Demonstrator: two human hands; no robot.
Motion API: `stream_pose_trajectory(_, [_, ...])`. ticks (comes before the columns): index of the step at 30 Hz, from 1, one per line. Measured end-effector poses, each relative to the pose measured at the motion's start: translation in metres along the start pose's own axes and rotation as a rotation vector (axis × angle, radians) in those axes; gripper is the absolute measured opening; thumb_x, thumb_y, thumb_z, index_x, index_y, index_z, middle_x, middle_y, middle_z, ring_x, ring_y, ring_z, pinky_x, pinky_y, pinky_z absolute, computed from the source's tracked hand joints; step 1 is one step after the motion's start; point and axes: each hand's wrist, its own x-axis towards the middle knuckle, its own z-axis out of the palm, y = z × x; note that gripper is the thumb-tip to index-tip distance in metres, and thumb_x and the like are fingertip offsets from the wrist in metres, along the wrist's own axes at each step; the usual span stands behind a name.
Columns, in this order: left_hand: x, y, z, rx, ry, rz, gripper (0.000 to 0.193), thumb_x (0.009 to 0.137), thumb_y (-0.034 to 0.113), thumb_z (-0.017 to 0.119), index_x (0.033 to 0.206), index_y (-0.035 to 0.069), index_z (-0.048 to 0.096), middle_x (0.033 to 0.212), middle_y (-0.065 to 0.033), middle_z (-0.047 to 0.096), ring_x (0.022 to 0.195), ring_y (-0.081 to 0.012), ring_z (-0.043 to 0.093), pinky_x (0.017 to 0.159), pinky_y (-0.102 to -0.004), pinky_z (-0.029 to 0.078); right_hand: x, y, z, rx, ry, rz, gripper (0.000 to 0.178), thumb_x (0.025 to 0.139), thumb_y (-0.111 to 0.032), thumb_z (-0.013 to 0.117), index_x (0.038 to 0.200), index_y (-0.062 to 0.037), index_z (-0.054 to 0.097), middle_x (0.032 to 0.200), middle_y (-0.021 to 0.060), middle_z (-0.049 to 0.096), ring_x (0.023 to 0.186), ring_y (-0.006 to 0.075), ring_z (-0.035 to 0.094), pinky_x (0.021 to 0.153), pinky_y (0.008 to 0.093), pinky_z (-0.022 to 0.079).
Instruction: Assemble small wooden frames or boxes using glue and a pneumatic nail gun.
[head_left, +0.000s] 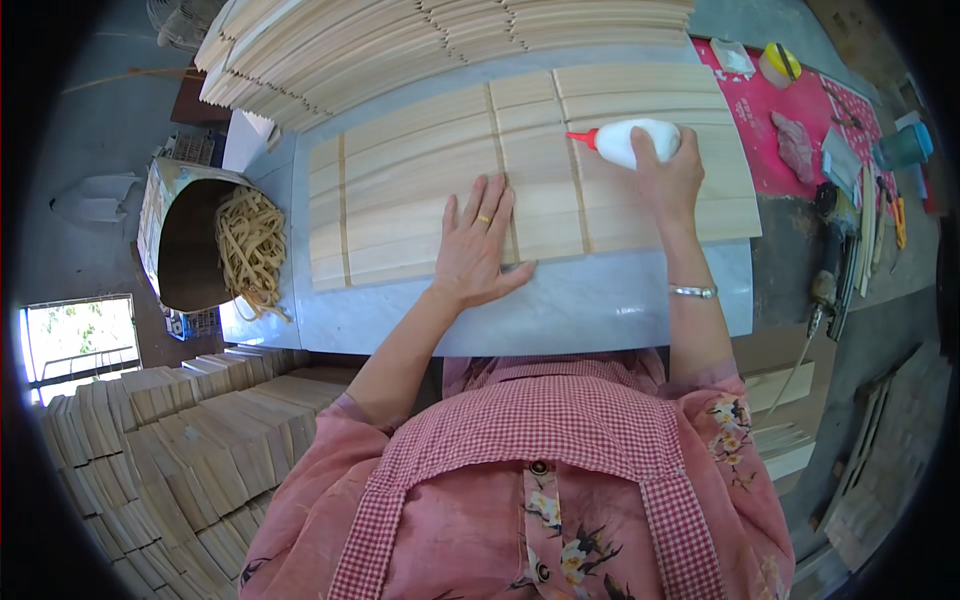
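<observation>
A flat pale wooden panel (400,180) lies on the table before me, with several narrow grooves running across it from far to near. My left hand (475,245) rests flat on the panel's near half, fingers spread beside one groove. In my right hand (667,175) is a white glue bottle (622,143) with a red nozzle, tilted on its side. The nozzle points left, above the far part of the panel near another groove. Whether any glue is coming out cannot be made out.
Stacked wooden panels (400,50) fill the table's far side. At left, a box (165,225) spills thin wooden strips (250,245). More wood pieces (200,440) are stacked at lower left. On the right, a pink-covered surface (750,110) holds a yellow tape roll (778,65), with a power tool (826,270) nearby.
</observation>
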Motion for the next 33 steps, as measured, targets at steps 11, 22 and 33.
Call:
stream_pose_trajectory(11, [-0.001,-0.003,0.011,0.03,0.076,0.018,0.103,0.079,0.058,0.062,0.157,0.0,0.028,0.168,-0.0169,0.021,0.156,-0.036,0.014,0.119,-0.0622,0.016,-0.095,0.009,-0.086,-0.004,-0.142,0.037,0.043,0.088,-0.026,0.072,0.115,0.0038,0.056,0.098,0.0196,0.069,0.084,0.0318,0.066,0.078,0.0409,0.054])
stream_pose_trajectory(22, [-0.009,-0.014,0.003,-0.01,0.074,-0.019,0.104,0.08,0.058,0.063,0.157,-0.001,0.026,0.168,-0.0165,0.021,0.156,-0.0355,0.012,0.12,-0.0621,0.015,-0.075,-0.026,-0.072,0.333,-0.262,0.258,0.044,0.091,-0.029,0.073,0.115,0.0014,0.054,0.089,0.014,0.063,0.058,0.0152,0.057,0.051,0.0269,0.049])
stream_pose_trajectory(33, [-0.054,-0.046,-0.02,-0.065,0.036,-0.116,0.102,0.08,0.054,0.064,0.157,-0.001,0.026,0.168,-0.0166,0.019,0.157,-0.0351,0.012,0.121,-0.0621,0.014,0.01,-0.057,0.099,0.352,-0.166,0.118,0.06,0.09,-0.039,0.072,0.122,0.0061,0.047,0.099,0.0204,0.063,0.063,0.0213,0.063,0.055,0.0317,0.052])
